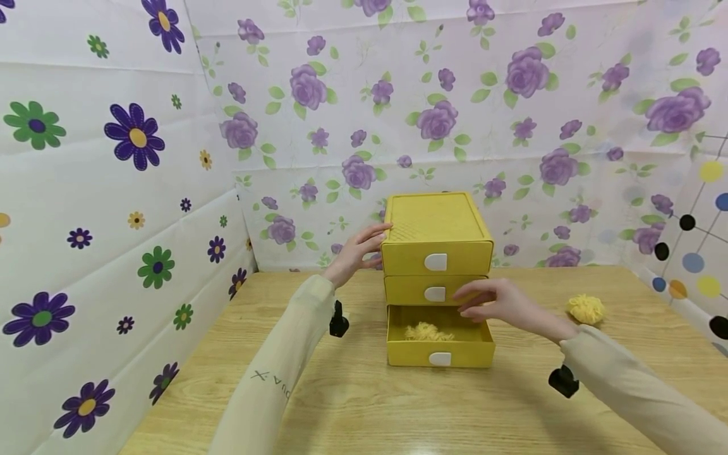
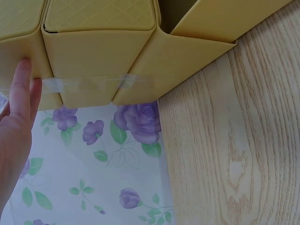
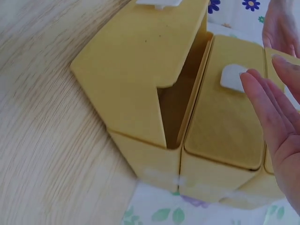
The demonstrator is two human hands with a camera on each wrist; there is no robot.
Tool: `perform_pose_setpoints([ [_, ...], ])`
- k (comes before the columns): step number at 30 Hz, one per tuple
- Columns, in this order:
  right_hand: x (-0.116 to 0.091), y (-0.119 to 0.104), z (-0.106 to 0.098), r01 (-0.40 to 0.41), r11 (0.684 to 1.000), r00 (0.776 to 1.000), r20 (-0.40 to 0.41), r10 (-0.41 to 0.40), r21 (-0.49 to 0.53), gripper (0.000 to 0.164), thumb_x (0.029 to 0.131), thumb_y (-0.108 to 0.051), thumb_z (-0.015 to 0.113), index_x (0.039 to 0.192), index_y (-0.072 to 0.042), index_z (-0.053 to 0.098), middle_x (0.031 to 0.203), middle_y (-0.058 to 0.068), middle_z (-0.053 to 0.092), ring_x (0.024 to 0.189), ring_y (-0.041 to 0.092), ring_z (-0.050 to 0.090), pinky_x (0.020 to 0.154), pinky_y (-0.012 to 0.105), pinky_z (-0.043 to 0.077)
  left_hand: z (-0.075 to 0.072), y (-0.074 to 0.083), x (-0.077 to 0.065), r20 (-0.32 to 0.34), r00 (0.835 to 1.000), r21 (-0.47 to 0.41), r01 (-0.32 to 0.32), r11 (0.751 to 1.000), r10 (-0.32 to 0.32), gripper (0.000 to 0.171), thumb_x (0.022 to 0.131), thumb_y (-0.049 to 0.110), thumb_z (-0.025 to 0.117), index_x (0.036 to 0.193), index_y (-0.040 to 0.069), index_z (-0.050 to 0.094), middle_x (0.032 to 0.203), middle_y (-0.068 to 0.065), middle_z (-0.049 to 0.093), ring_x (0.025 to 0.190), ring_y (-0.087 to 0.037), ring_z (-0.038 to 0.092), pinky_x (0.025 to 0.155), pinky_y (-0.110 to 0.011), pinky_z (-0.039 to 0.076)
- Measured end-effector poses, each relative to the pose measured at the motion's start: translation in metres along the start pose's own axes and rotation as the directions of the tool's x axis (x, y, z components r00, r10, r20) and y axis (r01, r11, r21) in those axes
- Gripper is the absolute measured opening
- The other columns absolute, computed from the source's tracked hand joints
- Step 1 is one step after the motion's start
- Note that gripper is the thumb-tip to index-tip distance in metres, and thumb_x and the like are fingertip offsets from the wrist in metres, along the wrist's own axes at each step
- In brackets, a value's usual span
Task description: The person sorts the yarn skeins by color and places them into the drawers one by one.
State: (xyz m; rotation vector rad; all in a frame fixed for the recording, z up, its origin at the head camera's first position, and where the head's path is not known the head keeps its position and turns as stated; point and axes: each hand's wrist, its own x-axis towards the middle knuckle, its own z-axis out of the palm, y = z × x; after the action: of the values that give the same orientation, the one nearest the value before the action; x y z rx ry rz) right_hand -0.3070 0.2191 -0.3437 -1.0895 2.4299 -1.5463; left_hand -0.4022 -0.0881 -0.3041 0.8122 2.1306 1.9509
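Observation:
A yellow three-drawer box [image 1: 438,218] stands on the table, its bottom drawer [image 1: 483,355] pulled out. Inside that drawer lies a pale yellow yarn pompom [image 1: 428,332]. The top and middle drawers are closed, each with a white tab handle. My left hand [image 1: 357,253] touches the box's left side near the top with extended fingertips; the left wrist view shows them against its side wall [image 2: 93,58]. In front of the middle drawer [image 3: 227,122], my right hand [image 1: 500,303] hovers with fingers extended, holding nothing. Its fingertips are near the white middle tab [image 3: 232,77].
Another yellow pompom [image 1: 586,309] lies on the wooden table [image 1: 364,411] to the right of the box. Flower-patterned sheets [image 1: 318,158] hang behind and to the left. Clear tape [image 2: 93,84] runs across the side of the box.

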Motion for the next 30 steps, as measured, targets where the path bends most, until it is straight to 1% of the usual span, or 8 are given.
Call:
perform_pose_setpoints([
  [3, -0.006, 0.001, -0.006, 0.014, 1.0, 1.0, -0.011, -0.014, 0.015, 0.032, 0.082, -0.002, 0.065, 0.111, 0.01, 0.057, 0.101, 0.024, 0.059, 0.083, 0.027, 0.062, 0.064, 0.041, 0.051, 0.0, 0.001, 0.0, -0.002, 1.0, -0.001, 0.001, 1.0, -0.001, 0.037, 0.095, 0.029, 0.048, 0.132, 0.022, 0.048, 0.132, 0.004, 0.039, 0.109, -0.026, 0.045, 0.084, -0.039, 0.043],
  [6, -0.012, 0.001, -0.012, 0.005, 1.0, 1.0, -0.02, -0.004, 0.029, 0.033, 0.083, -0.001, 0.065, 0.111, 0.012, 0.056, 0.102, 0.03, 0.056, 0.085, 0.025, 0.062, 0.065, 0.04, 0.051, 0.001, 0.001, -0.001, -0.002, 1.0, -0.006, 0.002, 1.0, -0.002, 0.037, 0.096, 0.029, 0.048, 0.132, 0.021, 0.048, 0.132, 0.004, 0.039, 0.109, -0.026, 0.044, 0.084, -0.04, 0.043],
  [9, -0.02, 0.001, -0.018, -0.012, 0.999, 0.999, -0.032, 0.013, 0.031, 0.034, 0.083, -0.002, 0.064, 0.113, 0.012, 0.055, 0.103, 0.03, 0.055, 0.086, 0.025, 0.062, 0.065, 0.04, 0.051, 0.001, 0.002, -0.001, 0.006, 1.0, -0.011, 0.0, 1.0, 0.0, 0.038, 0.096, 0.029, 0.048, 0.132, 0.021, 0.048, 0.133, 0.003, 0.039, 0.11, -0.026, 0.044, 0.085, -0.04, 0.043],
  [11, -0.025, 0.002, -0.023, -0.002, 1.0, 0.999, -0.043, 0.003, 0.028, 0.034, 0.084, -0.002, 0.063, 0.113, 0.012, 0.055, 0.104, 0.031, 0.055, 0.087, 0.025, 0.062, 0.065, 0.04, 0.051, 0.001, 0.002, -0.001, 0.01, 1.0, -0.014, -0.002, 1.0, 0.002, 0.038, 0.096, 0.029, 0.048, 0.132, 0.021, 0.048, 0.133, 0.003, 0.039, 0.11, -0.026, 0.044, 0.085, -0.04, 0.043],
  [19, -0.046, 0.004, -0.045, 0.033, 0.999, 0.993, -0.117, -0.036, -0.024, 0.034, 0.087, 0.0, 0.059, 0.117, 0.012, 0.052, 0.109, 0.016, 0.059, 0.09, 0.022, 0.061, 0.065, 0.04, 0.051, 0.0, 0.002, 0.0, 0.006, 1.0, -0.022, -0.004, 1.0, 0.004, 0.036, 0.096, 0.027, 0.047, 0.132, 0.02, 0.048, 0.133, 0.003, 0.039, 0.11, -0.026, 0.043, 0.084, -0.04, 0.043],
  [25, -0.058, 0.01, -0.061, 0.04, 0.995, 0.983, -0.173, -0.056, -0.092, 0.032, 0.085, 0.003, 0.06, 0.117, 0.009, 0.054, 0.104, 0.006, 0.063, 0.084, 0.022, 0.063, 0.062, 0.038, 0.051, 0.0, 0.002, 0.0, 0.01, 1.0, -0.007, 0.005, 1.0, -0.005, 0.038, 0.097, 0.026, 0.046, 0.133, 0.019, 0.047, 0.134, 0.003, 0.037, 0.11, -0.027, 0.043, 0.085, -0.04, 0.043],
  [27, -0.062, 0.016, -0.065, 0.023, 0.991, 0.979, -0.2, -0.05, -0.132, 0.033, 0.084, 0.001, 0.062, 0.115, 0.008, 0.055, 0.102, 0.005, 0.064, 0.082, 0.021, 0.064, 0.06, 0.037, 0.052, 0.0, 0.001, 0.001, 0.012, 1.0, -0.009, 0.004, 1.0, -0.004, 0.038, 0.097, 0.026, 0.046, 0.134, 0.018, 0.046, 0.135, 0.002, 0.037, 0.11, -0.028, 0.043, 0.085, -0.041, 0.042],
  [30, -0.067, 0.025, -0.071, -0.034, 0.979, 0.967, -0.255, -0.019, -0.2, 0.033, 0.082, -0.003, 0.067, 0.113, 0.004, 0.058, 0.098, 0.008, 0.064, 0.079, 0.019, 0.064, 0.059, 0.036, 0.052, 0.0, 0.0, 0.001, 0.013, 1.0, -0.012, -0.004, 1.0, 0.004, 0.037, 0.097, 0.025, 0.045, 0.134, 0.018, 0.046, 0.135, 0.002, 0.037, 0.11, -0.029, 0.043, 0.085, -0.042, 0.042],
])
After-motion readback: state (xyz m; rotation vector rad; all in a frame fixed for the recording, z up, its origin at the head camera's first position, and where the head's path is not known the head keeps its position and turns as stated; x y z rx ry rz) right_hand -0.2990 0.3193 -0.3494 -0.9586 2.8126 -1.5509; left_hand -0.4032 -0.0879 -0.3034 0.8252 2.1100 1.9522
